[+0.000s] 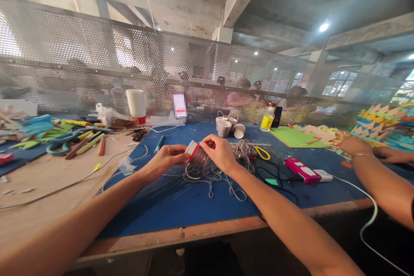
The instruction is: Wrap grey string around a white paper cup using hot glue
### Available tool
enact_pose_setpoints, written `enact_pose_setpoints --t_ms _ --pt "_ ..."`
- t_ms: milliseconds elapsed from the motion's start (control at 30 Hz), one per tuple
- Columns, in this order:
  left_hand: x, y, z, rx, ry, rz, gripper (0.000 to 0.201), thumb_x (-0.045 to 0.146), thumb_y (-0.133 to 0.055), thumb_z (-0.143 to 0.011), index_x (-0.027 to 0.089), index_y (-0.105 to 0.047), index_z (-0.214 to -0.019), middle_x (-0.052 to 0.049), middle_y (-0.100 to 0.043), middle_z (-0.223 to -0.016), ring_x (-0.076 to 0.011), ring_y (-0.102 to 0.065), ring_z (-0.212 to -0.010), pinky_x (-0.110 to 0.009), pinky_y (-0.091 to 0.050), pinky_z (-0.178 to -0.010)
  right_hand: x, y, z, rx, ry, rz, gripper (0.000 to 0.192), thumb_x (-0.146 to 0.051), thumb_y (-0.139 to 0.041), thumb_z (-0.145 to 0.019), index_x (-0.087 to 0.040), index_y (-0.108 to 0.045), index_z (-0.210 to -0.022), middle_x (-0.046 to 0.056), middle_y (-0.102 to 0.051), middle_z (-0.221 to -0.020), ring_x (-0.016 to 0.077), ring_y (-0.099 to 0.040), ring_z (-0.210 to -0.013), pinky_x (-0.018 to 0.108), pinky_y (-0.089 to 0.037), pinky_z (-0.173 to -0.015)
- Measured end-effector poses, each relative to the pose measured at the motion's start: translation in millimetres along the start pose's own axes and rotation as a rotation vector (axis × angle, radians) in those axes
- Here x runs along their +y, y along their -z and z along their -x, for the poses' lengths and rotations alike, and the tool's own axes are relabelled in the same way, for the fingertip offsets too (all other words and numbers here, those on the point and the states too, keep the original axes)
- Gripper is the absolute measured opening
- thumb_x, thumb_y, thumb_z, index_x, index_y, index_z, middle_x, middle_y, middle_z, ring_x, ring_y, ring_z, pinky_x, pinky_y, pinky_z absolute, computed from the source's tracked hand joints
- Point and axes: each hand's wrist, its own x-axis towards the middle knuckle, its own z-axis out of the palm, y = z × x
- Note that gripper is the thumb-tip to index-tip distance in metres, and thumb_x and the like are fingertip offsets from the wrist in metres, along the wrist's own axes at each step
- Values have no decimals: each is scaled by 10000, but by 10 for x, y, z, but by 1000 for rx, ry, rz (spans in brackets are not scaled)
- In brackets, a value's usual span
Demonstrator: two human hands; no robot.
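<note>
Two hands meet over one paper cup [193,152], which lies directly between them, held above the blue surface [148,220] near its middle. The cup is tipped on its side, its long axis slanting from a white end at the left hand [171,156] down toward the right, with thin strands around the part beyond its red band. The left hand is closed on the white end, thumb and fingers around it. The right hand [219,152] bends in from the other side, thumb and fingertips drawn together at the cup's upper side — whether they pinch a strand or the wall is too small to tell. Both hands touch the cup, so neither is nearer.

Loose cord [243,152] crowds the right, with yellow loop handles [262,152] and a pink power strip [302,170] farther out; a co-worker's arm [375,177] lies beyond. A blue pen [159,143] sits just past the left hand, small cups [224,127] stand behind. More room shows on the near side — down to the wooden edge [174,236].
</note>
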Motion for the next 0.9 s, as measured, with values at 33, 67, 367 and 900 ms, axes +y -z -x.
enact_pose_setpoints --t_ms 33,67,367,900 --pt "-7 1 -1 -1 3 6 308 399 -764 -794 192 -825 -1014 -80 -808 -979 -237 -722 -917 -341 -575 -811 0 2 0 -1 0 -4 146 -344 -676 -942 -221 -726 -881 10 -752 -812 152 -670 -712 240 -457 -647" --pt "-14 3 -2 0 6 11 307 400 -767 -794 194 -825 -1014 -76 -809 -978 -233 -721 -911 -339 -573 -812 1 3 1 -1 -1 -7 145 -343 -679 -940 -220 -725 -878 8 -750 -808 151 -669 -709 240 -456 -646" --pt "-23 9 -5 -1 15 10 315 385 -762 -801 188 -821 -1040 -83 -812 -1000 -227 -720 -901 -338 -573 -813 8 1 3 -14 -17 -12 145 -342 -687 -932 -220 -721 -862 3 -753 -798 150 -675 -706 241 -456 -644" --pt "-17 -8 13 18 15 3 325 413 -770 -785 201 -826 -1025 -79 -815 -980 -250 -729 -908 -363 -579 -822 33 0 -8 -33 -36 -8 136 -346 -690 -921 -228 -727 -864 -1 -757 -790 153 -678 -699 243 -452 -633"
